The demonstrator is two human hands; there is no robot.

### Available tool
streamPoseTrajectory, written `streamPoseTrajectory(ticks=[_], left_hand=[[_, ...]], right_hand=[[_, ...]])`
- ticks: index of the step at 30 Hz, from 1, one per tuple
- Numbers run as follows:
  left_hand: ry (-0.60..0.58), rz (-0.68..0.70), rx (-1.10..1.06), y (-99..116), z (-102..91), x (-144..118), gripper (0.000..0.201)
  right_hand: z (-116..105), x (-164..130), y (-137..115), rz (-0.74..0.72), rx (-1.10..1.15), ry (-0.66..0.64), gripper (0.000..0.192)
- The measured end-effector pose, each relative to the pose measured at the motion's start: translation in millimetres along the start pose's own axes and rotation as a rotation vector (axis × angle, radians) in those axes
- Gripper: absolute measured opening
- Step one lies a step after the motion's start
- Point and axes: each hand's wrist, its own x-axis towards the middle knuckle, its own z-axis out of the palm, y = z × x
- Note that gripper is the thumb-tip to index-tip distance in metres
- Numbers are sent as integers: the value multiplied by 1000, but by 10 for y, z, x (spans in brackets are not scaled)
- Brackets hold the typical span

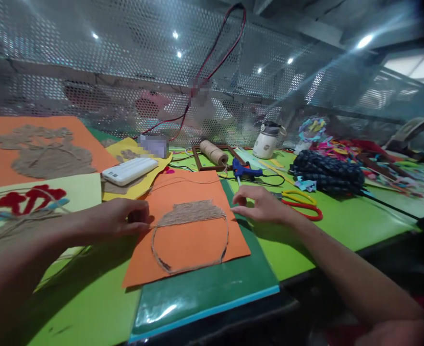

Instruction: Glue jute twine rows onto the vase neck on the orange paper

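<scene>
Laying jute twine (192,213) onto an orange card (193,240) to fill a pot-shaped outline. The left hand (120,218) rests at the card's left edge, thumb and fingers pressed together on what looks like a strand of the twine, just beside the glued band that fills the pot's neck. The right hand (260,204) hovers at the card's right edge, fingers loosely curled and slightly apart, its fingertips (235,209) pointing toward the same band; whether they touch the strand cannot be told. The twine thus lies between the two hands, and the outline's belly below them is still bare card.

The step in hand appears to be stretching one more row across the pot, from the left hand to the right. The next move probably calls for keeping the strand taut and pressing it down flush against the row above (a slack strand would leave a gap).

Beyond the right hand lie a blue glue gun (246,171), a spool of twine (214,152) and red-handled scissors (301,204). Past the left hand sit a white power bank (129,170) and a pale sheet with a red motif (31,198). The card rests on a green mat (204,288) on the counter (341,221).
</scene>
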Motion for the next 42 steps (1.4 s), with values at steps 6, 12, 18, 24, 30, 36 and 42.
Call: streamPoseTrajectory(ticks=[6,12,18,24,30,36,42], left_hand=[[-10,7,10,38,-1,-49,21],[-10,-7,17,120,-2,-49,23],[-37,-13,9,160,15,-30,21],[-25,-21,-27,175,59,-17,26],[-51,-82,14,222,69,-7,41],[-65,-101,37,163,117,35,43],[-52,-81,48,34,189,62,44]], right_hand=[[41,-3,-171,-115,-128,-217,24],[77,-3,-161,-154,-154,-161,20],[164,86,-41,-172,-93,-25,12],[158,302,-31,-160,-189,-199,9],[142,478,-130,-119,-248,-315,17],[166,528,-80,-4,-123,-344,20],[174,524,-43,62,-48,-317,22]])
